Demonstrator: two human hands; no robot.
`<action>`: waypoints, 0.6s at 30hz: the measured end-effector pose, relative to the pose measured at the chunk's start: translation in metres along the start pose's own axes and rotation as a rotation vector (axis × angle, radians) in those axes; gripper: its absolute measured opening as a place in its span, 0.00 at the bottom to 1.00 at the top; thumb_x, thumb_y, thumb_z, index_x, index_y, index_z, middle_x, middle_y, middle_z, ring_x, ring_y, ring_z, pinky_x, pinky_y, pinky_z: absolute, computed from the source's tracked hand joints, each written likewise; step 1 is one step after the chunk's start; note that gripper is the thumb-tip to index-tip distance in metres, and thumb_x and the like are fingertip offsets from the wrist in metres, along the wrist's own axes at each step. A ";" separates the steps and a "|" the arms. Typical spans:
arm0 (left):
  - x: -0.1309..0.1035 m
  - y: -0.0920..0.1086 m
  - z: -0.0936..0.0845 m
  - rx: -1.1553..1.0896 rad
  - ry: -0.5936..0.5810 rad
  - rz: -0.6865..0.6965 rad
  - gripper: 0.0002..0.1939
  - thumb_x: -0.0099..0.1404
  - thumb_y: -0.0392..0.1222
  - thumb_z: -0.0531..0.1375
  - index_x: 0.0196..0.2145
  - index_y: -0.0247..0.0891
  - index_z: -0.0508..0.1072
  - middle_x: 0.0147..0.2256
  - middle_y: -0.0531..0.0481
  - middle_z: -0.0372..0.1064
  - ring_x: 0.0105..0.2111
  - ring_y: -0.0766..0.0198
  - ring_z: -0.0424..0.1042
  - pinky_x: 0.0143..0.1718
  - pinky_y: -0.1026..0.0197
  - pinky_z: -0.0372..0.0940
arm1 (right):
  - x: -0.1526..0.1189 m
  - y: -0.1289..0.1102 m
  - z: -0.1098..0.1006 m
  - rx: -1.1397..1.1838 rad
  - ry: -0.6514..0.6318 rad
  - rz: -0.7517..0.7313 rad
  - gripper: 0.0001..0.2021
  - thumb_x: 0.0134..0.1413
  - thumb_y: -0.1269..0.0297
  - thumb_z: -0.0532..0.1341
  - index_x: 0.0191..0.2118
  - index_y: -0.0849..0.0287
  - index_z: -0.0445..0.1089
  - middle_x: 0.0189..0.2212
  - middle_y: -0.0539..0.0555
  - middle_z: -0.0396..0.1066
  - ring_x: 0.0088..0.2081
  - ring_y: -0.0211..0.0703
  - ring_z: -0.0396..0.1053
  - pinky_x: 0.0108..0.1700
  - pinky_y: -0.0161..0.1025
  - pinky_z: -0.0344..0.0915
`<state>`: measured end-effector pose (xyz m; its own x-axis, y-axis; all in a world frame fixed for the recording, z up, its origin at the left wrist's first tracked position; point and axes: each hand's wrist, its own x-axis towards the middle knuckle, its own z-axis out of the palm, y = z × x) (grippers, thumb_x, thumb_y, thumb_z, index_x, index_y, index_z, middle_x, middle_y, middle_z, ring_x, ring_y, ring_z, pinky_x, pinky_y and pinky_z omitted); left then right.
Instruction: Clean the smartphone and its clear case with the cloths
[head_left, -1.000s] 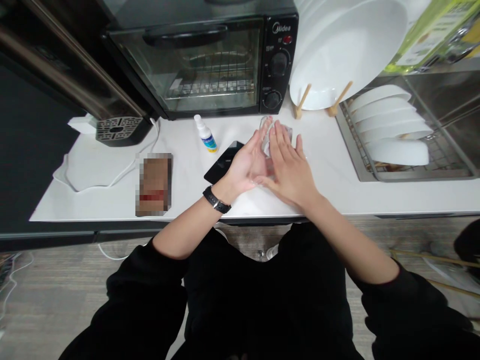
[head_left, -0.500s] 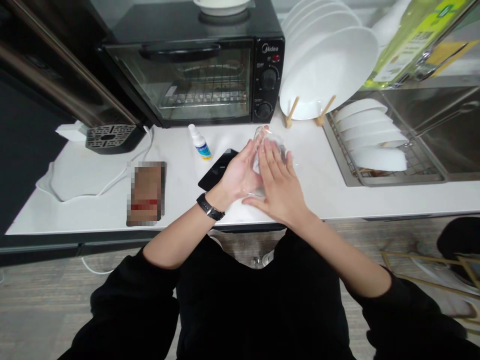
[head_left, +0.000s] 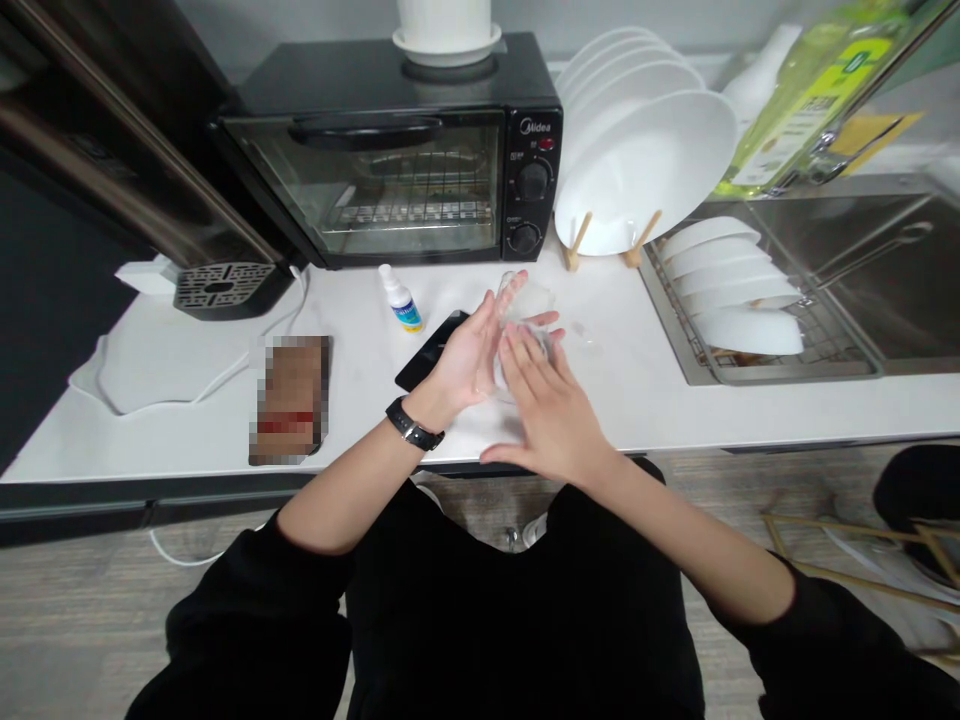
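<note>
Close to hands: bottle; oven

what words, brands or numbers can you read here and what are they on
"Midea": black oven
Marks by the oven's knobs: too small to read
White bottle: label too blurred
Green bottle: label too blurred

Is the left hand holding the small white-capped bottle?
No, the white-capped bottle stands on the counter, apart from the left hand.
</note>
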<state>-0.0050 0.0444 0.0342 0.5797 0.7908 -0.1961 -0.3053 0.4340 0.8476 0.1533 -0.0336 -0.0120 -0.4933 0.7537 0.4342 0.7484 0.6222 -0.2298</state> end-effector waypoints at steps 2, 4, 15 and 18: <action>0.000 0.003 -0.005 -0.052 -0.039 -0.003 0.37 0.81 0.67 0.47 0.82 0.62 0.46 0.67 0.46 0.75 0.66 0.49 0.76 0.64 0.44 0.71 | -0.013 -0.016 0.003 0.019 -0.046 -0.082 0.63 0.67 0.22 0.52 0.84 0.73 0.36 0.82 0.76 0.47 0.83 0.70 0.46 0.82 0.73 0.45; 0.000 0.004 -0.008 -0.100 -0.075 -0.016 0.37 0.82 0.66 0.47 0.82 0.63 0.44 0.67 0.46 0.76 0.67 0.50 0.76 0.65 0.44 0.70 | -0.021 -0.015 0.001 0.013 -0.076 -0.117 0.60 0.69 0.24 0.52 0.84 0.72 0.37 0.81 0.74 0.50 0.82 0.68 0.50 0.82 0.71 0.46; -0.003 -0.001 -0.004 -0.132 -0.048 -0.096 0.34 0.83 0.63 0.48 0.81 0.62 0.50 0.65 0.45 0.77 0.58 0.48 0.82 0.60 0.41 0.74 | 0.009 0.003 -0.003 -0.011 -0.031 -0.016 0.62 0.67 0.20 0.47 0.84 0.71 0.36 0.83 0.73 0.41 0.84 0.67 0.42 0.83 0.72 0.38; -0.003 0.003 -0.008 -0.198 -0.054 -0.082 0.35 0.83 0.63 0.49 0.81 0.64 0.47 0.63 0.44 0.78 0.61 0.47 0.81 0.63 0.42 0.72 | -0.008 -0.015 -0.008 0.008 -0.099 -0.156 0.65 0.63 0.17 0.47 0.84 0.72 0.41 0.82 0.71 0.48 0.84 0.64 0.46 0.83 0.66 0.42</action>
<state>-0.0139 0.0472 0.0336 0.6465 0.7276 -0.2294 -0.3948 0.5764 0.7154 0.1496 -0.0502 -0.0052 -0.6447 0.6650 0.3769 0.6561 0.7345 -0.1736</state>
